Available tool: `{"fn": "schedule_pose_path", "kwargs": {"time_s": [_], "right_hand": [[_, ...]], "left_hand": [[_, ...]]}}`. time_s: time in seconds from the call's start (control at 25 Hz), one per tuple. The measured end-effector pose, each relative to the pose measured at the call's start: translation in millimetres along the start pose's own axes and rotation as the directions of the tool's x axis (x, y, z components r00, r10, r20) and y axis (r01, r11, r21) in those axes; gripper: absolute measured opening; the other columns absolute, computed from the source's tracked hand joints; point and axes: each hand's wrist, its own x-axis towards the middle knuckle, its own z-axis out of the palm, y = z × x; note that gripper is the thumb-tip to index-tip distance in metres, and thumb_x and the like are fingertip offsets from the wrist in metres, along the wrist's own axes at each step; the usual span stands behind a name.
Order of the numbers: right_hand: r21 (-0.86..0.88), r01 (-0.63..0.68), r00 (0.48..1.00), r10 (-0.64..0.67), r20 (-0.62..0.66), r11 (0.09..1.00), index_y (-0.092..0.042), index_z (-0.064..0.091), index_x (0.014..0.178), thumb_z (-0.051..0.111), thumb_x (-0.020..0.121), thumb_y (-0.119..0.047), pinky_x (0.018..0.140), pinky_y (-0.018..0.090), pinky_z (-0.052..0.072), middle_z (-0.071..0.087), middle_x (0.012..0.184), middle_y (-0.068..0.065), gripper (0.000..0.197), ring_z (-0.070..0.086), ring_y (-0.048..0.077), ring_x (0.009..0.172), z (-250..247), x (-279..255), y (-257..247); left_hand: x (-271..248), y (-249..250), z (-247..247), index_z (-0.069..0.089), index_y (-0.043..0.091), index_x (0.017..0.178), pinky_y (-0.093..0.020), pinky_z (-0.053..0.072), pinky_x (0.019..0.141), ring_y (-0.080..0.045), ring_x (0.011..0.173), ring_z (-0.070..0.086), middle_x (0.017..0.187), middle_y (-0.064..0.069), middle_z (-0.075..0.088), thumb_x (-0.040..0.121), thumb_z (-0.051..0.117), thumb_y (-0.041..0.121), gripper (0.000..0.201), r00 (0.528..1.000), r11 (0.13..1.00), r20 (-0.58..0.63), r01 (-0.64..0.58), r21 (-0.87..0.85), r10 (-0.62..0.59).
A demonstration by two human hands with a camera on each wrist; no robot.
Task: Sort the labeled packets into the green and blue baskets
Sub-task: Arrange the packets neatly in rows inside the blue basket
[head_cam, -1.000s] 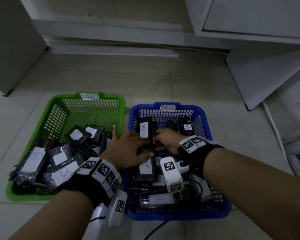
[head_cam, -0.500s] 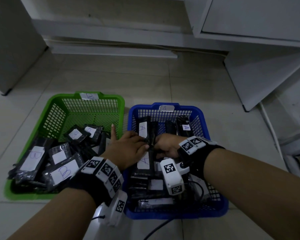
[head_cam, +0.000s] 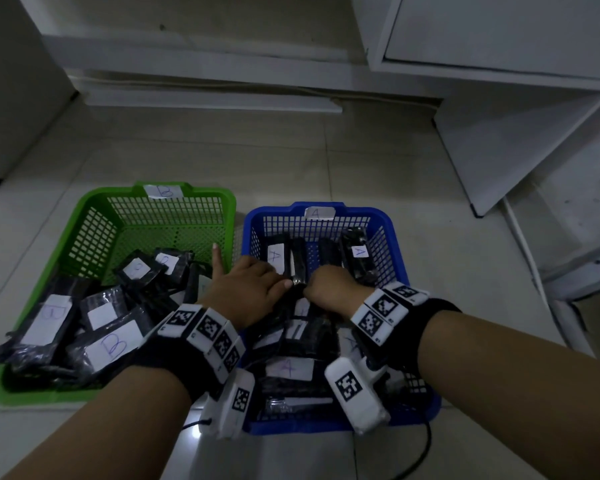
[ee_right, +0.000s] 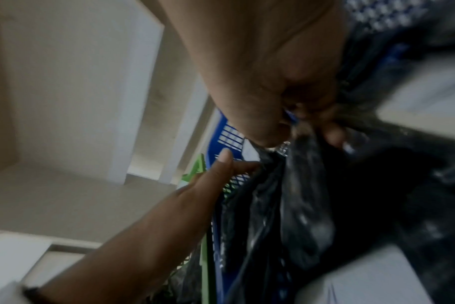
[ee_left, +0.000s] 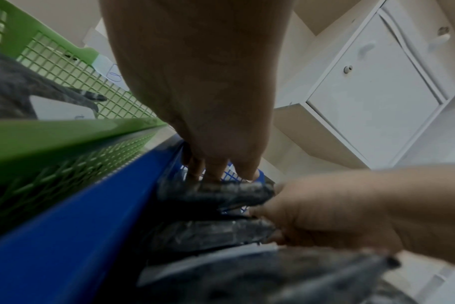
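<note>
Fingers (head_cam: 271, 273) of the left hand (head_cam: 246, 292) lie straight: one sticks out over the green mesh plastic basket (head_cam: 111, 196), the others press the black plastic-wrapped packets (head_cam: 297, 263) inside the blue mesh plastic basket (head_cam: 378, 213). The right hand (head_cam: 333, 285) has its fingers curled, pinching the same bunch. A second ago an A packet lay flat under the hands; now it stands on edge with the rest, so I'd say they're just tidying. The green basket's white tag (head_cam: 163, 191) and packets read B; the blue basket's tag (head_cam: 318, 213) and packets read A.

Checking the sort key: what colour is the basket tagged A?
Blue. The basket shows best in the head view.
</note>
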Motion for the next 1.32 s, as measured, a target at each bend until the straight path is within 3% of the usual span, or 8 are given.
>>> {"fn": "schedule_pose_path", "kwargs": {"time_s": [0.12,0.36,0.44,0.52,0.6,0.72,0.92,1.32], "right_hand": [[-0.084,-0.065,0.998,0.065,-0.006,0.994,-0.001,0.060,0.085,0.043,0.096,-0.011,0.060,0.027,0.040,0.060,0.089,0.011,0.023,0.060,0.029,0.081,-15,10,-5],[0.403,0.039,0.993,-0.079,0.082,0.914,-0.001,0.051,0.132,0.046,0.090,-0.005,0.106,0.041,0.042,0.053,0.135,0.020,0.042,0.051,0.035,0.124,-15,25,-9],[0.370,0.100,0.994,-0.080,-0.071,0.924,-0.010,0.052,0.134,0.052,0.088,-0.006,0.107,0.035,0.040,0.051,0.138,0.013,0.046,0.048,0.030,0.126,-15,17,-3],[0.152,0.088,0.911,-0.018,-0.411,0.984,-0.018,0.060,0.122,0.059,0.083,-0.009,0.105,0.036,0.037,0.049,0.132,0.010,0.040,0.041,0.029,0.125,-15,8,8],[-0.013,-0.024,0.848,0.014,-0.530,1.000,-0.021,0.056,0.118,0.061,0.081,-0.012,0.106,0.042,0.031,0.035,0.138,0.013,0.039,0.030,0.034,0.128,-13,-1,24],[0.152,-0.056,0.913,0.113,-0.391,0.987,-0.016,0.051,0.125,0.058,0.084,-0.008,0.111,0.044,0.032,0.014,0.149,0.012,0.042,0.029,0.040,0.132,-9,2,40],[0.275,0.206,0.906,-0.077,-0.417,0.939,-0.021,0.049,0.130,0.071,0.079,-0.019,0.109,0.035,0.037,0.026,0.141,0.011,0.056,0.044,0.030,0.125,-13,8,22],[-0.151,0.203,0.952,-0.231,-0.201,0.968,-0.007,0.042,0.137,0.064,0.088,-0.027,0.110,0.038,0.028,0.035,0.138,0.015,0.058,0.028,0.034,0.130,-4,30,17]], "left_hand": [[0,1,1,0.043,0.037,0.134,-0.068,-0.022,0.102,-0.009,0.141,0.015,0.145,0.018,0.038,0.095,0.011,0.057,0.054,1.000,1.000,-0.003,0.000,-0.005,0.000],[0,-4,5,0.047,0.034,0.127,-0.067,-0.022,0.101,-0.008,0.141,0.014,0.145,0.019,0.037,0.095,0.014,0.056,0.051,0.999,0.998,-0.021,-0.026,-0.052,0.025],[2,-6,7,0.049,0.034,0.123,-0.068,-0.022,0.101,-0.008,0.140,0.015,0.144,0.019,0.038,0.095,0.013,0.056,0.050,0.999,0.997,-0.023,-0.024,-0.068,0.023],[4,-8,9,0.049,0.034,0.120,-0.068,-0.022,0.101,-0.008,0.140,0.016,0.143,0.019,0.039,0.095,0.013,0.057,0.050,1.000,0.997,-0.020,-0.022,-0.078,0.021],[6,-8,9,0.048,0.035,0.120,-0.070,-0.020,0.102,-0.009,0.140,0.015,0.144,0.019,0.038,0.095,0.012,0.057,0.050,0.999,0.996,-0.020,-0.027,-0.082,0.025],[7,-5,9,0.044,0.040,0.126,-0.070,-0.019,0.102,-0.009,0.141,0.015,0.145,0.021,0.036,0.095,0.012,0.057,0.048,0.999,0.996,-0.027,-0.024,-0.088,0.022],[7,-4,6,0.040,0.041,0.134,-0.070,-0.019,0.103,-0.009,0.142,0.013,0.149,0.021,0.030,0.096,0.013,0.056,0.049,1.000,0.998,-0.023,-0.014,-0.068,0.012],[6,-6,7,0.030,0.044,0.140,-0.071,-0.018,0.102,-0.010,0.144,0.006,0.154,0.022,0.018,0.095,0.011,0.056,0.050,0.999,0.999,0.041,-0.025,-0.023,0.026]]}}
